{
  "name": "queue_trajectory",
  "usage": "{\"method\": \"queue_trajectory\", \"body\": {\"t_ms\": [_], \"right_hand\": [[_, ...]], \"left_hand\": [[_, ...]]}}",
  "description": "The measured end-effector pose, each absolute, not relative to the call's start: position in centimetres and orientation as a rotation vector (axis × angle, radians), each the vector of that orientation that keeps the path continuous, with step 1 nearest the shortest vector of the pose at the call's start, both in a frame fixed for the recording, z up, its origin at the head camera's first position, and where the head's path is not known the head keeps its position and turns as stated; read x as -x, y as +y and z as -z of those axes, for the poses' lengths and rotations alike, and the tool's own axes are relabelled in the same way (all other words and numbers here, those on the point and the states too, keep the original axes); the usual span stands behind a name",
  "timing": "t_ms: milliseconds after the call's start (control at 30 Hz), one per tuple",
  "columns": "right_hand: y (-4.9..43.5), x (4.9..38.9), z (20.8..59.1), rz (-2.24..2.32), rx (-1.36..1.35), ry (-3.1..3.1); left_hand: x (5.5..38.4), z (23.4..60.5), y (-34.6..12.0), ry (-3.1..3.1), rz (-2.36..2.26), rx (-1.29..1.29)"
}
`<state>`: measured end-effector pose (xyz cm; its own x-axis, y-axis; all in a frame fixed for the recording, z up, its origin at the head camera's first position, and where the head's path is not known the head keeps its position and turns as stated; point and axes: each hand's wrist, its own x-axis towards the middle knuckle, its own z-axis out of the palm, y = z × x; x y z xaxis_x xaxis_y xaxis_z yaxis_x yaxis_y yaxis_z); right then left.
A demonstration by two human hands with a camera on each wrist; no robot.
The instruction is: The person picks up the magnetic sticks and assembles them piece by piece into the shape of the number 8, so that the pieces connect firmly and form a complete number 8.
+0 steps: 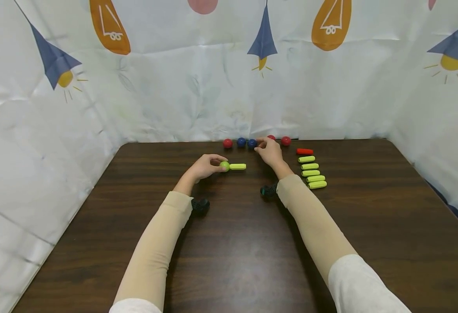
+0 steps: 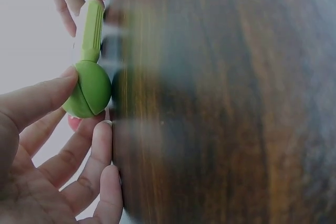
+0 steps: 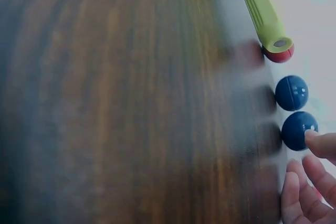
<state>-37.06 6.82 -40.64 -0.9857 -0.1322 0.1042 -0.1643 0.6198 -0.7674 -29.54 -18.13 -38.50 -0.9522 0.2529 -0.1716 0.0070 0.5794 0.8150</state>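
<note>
In the head view my left hand (image 1: 208, 167) pinches a green ball (image 1: 224, 166) between thumb and fingers. A light green ribbed magnetic stick (image 1: 238, 166) extends from the ball to the right. The left wrist view shows the green ball (image 2: 88, 90) against the stick's (image 2: 92, 31) near end; the right wrist view shows a grey metal disc in its other end. My right hand (image 1: 269, 152) is at the back of the table, with thumb and index finger at a blue ball (image 1: 252, 144). In the right wrist view its thumb lies on that blue ball (image 3: 298, 130).
Along the back edge stand another blue ball (image 1: 241, 142) and red balls (image 1: 227, 143), one partly behind my right hand. A red stick (image 1: 305, 151) and several light green sticks (image 1: 310, 166) form a column on the right. A patterned cloth (image 1: 174, 95) hangs behind the dark wooden table (image 1: 236, 261).
</note>
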Motion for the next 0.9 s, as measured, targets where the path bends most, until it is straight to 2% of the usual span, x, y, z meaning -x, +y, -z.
{"method": "queue_trajectory", "body": {"t_ms": [900], "right_hand": [[5.7, 38.4, 40.3, -1.101, -0.196, -2.955]], "left_hand": [[29.6, 38.7, -18.5, 2.551, -1.302, -0.235]]}}
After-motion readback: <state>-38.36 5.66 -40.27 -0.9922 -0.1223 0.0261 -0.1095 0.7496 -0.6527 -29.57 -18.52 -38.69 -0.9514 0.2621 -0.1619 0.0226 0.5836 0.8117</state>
